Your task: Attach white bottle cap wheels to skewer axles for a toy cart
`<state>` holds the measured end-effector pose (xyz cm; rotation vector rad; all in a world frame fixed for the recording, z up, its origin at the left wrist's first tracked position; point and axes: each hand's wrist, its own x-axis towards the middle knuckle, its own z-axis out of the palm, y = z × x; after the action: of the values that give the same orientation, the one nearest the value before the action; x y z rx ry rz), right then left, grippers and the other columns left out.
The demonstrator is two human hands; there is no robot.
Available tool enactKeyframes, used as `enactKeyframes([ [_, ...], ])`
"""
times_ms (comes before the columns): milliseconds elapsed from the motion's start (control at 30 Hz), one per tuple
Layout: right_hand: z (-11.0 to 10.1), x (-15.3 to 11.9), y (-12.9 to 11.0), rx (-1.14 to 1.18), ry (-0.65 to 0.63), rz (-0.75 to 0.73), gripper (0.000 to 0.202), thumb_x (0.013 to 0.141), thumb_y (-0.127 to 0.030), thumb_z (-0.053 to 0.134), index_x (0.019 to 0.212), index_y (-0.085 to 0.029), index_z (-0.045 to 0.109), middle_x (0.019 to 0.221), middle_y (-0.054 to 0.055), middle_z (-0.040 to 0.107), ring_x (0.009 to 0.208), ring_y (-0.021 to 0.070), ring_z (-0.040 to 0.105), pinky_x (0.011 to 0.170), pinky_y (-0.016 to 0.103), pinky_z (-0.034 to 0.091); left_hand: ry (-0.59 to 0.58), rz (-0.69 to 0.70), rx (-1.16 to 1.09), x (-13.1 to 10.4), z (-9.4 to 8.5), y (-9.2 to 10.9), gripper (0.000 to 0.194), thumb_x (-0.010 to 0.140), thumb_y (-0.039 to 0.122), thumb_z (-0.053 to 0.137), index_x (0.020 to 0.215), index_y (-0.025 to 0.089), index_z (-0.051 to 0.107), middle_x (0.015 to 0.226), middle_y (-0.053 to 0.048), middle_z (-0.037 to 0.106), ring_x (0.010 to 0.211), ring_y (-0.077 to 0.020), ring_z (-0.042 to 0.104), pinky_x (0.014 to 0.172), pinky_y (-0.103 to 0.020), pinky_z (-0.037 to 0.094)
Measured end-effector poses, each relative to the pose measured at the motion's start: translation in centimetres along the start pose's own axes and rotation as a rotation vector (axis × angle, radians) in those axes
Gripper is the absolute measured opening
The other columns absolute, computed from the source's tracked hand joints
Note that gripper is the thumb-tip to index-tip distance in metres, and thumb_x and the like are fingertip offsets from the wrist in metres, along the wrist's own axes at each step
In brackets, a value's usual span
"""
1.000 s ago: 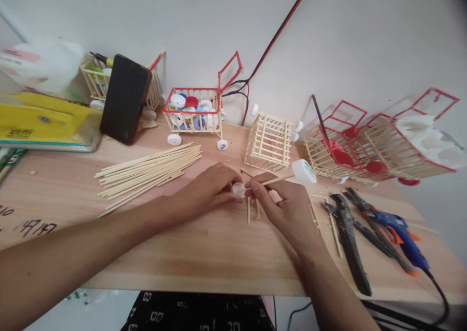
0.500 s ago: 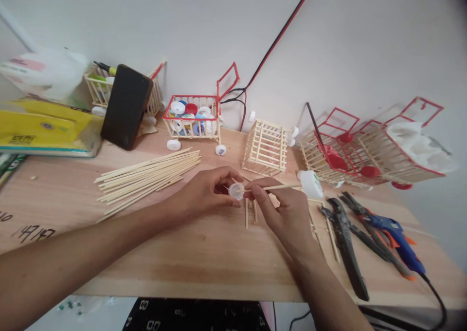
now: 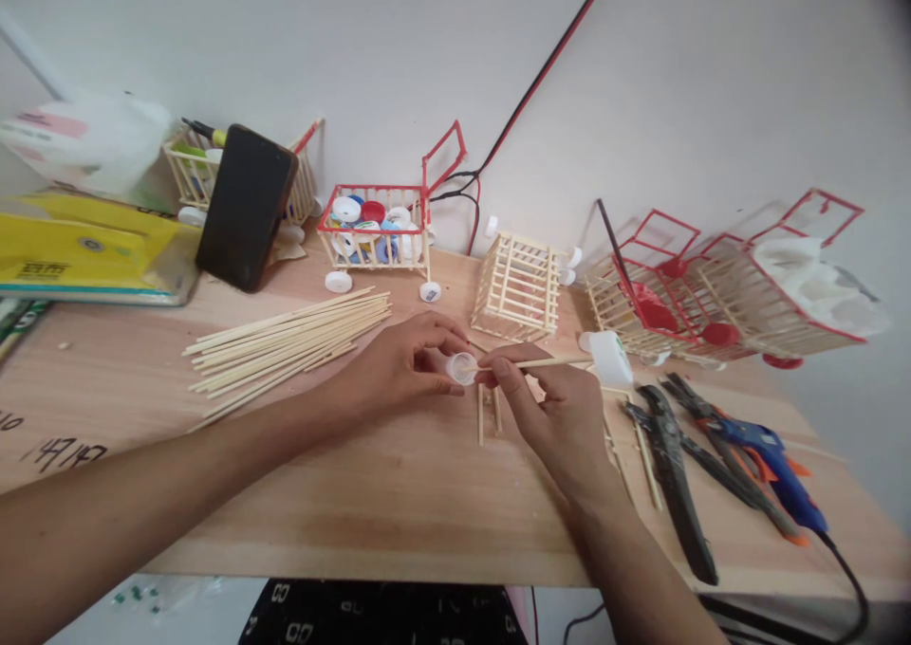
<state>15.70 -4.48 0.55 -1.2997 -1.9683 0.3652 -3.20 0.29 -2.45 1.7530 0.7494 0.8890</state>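
Between my two hands is a small translucent white cap [image 3: 462, 368], its open side facing right. My left hand [image 3: 419, 356] is curled round its left side, but whether the fingers still touch the cap is hard to see. A thin wooden stick [image 3: 551, 363] is pinched in my right hand [image 3: 548, 389], its left end inside the cap. At the stick's right end sits a larger white cap [image 3: 610, 358]. Beneath my hands, short sticks [image 3: 480, 415] lie on the wooden table [image 3: 370, 503].
Left lie a pile of sticks [image 3: 285, 346], a phone [image 3: 247, 209] and a yellow packet [image 3: 78, 247]. Behind stand a cart of caps [image 3: 374, 230] and a stick frame [image 3: 518, 286]. At right are more carts [image 3: 783, 294], pliers [image 3: 679, 484] and a blue glue gun [image 3: 772, 465].
My left fingers have loosened slightly round the small cap, and the cap has shifted a little up. My right hand keeps its pinch on the stick, almost in place.
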Motion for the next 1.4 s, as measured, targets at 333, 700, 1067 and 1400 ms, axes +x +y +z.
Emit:
enactKeyframes([
  [333,0.19,-0.06,0.17,0.051,0.007,-0.007,0.022,0.09,-0.023,0.054,0.074,-0.02,0.067,0.08,0.0,0.071,0.075,0.012,0.066,0.069,0.024,0.047,-0.055,0.032,0.089,0.06,-0.13,0.08,0.022,0.076,0.022,0.069,0.098,0.019,0.07,0.108,-0.007,0.063,0.103,-0.0196,0.057,0.079,-0.028,0.046],
  [700,0.36,0.01,0.6,0.045,0.023,-0.016,0.015,0.09,-0.026,0.055,0.083,-0.021,0.068,0.086,0.002,0.071,0.076,0.0143,0.064,0.067,0.027,0.047,-0.078,0.141,0.206,0.08,-0.55,-0.17,0.027,0.077,0.03,0.069,0.104,0.023,0.069,0.103,-0.004,0.062,0.103,-0.0192,0.055,0.092,-0.033,0.041],
  [1067,0.77,-0.1,0.9,-0.014,0.021,-0.037,0.014,0.089,-0.025,0.057,0.082,-0.022,0.069,0.087,0.002,0.073,0.079,0.0155,0.066,0.068,0.027,0.049,-0.11,0.207,0.376,-0.01,-0.63,0.36,0.029,0.079,0.028,0.067,0.108,0.026,0.067,0.101,-0.003,0.064,0.1,-0.0194,0.055,0.091,-0.034,0.039],
  [1400,0.48,0.12,0.58,0.016,0.057,-0.058,0.014,0.088,-0.021,0.058,0.086,-0.021,0.071,0.087,0.002,0.074,0.078,0.0146,0.066,0.068,0.026,0.049,-0.014,0.169,0.232,0.11,-0.6,-0.01,0.03,0.073,0.028,0.074,0.101,0.022,0.068,0.101,-0.002,0.068,0.101,-0.0193,0.057,0.092,-0.034,0.04],
])
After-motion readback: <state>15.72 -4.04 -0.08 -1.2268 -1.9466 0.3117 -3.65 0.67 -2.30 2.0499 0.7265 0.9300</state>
